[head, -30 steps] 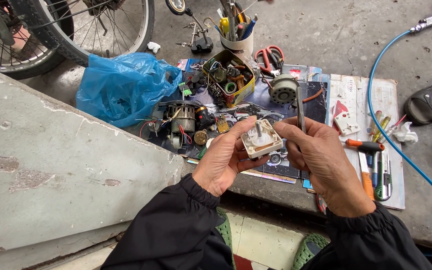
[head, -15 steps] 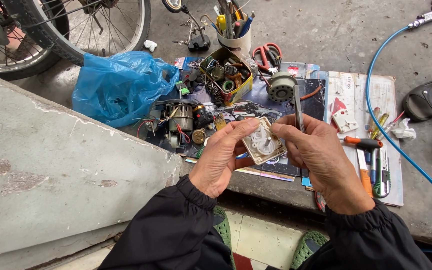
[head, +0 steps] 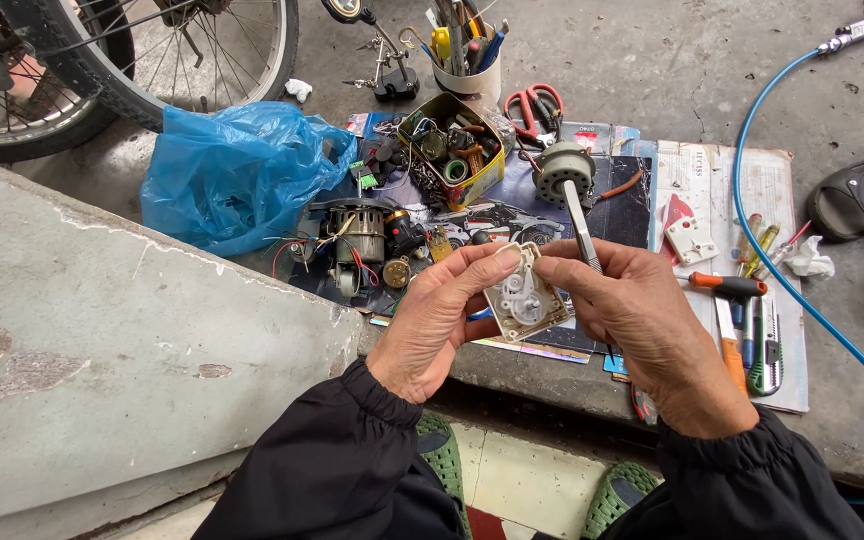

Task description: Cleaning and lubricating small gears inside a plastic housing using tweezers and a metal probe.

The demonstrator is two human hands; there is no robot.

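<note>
We had the little white gear housing (head: 524,292) at centre frame, left hand (head: 442,320) pinching its left edge; right hand (head: 642,325) pinched the right edge plus metal tweezers (head: 580,225); best to keep it level over the worktop (head: 842,400) so gears stayed put; small motor (head: 357,240) sat left of centre.

- Gear case (head: 524,293): a small, squarish cream plastic housing, open face tilted up, showing pale round gears inside. It is held above the dark magazine page (head: 512,215), just in front of the small motor (head: 355,238).
- Tweezers (head: 580,225): slim, silvery metal, standing nearly upright just right of the gear case.
</note>
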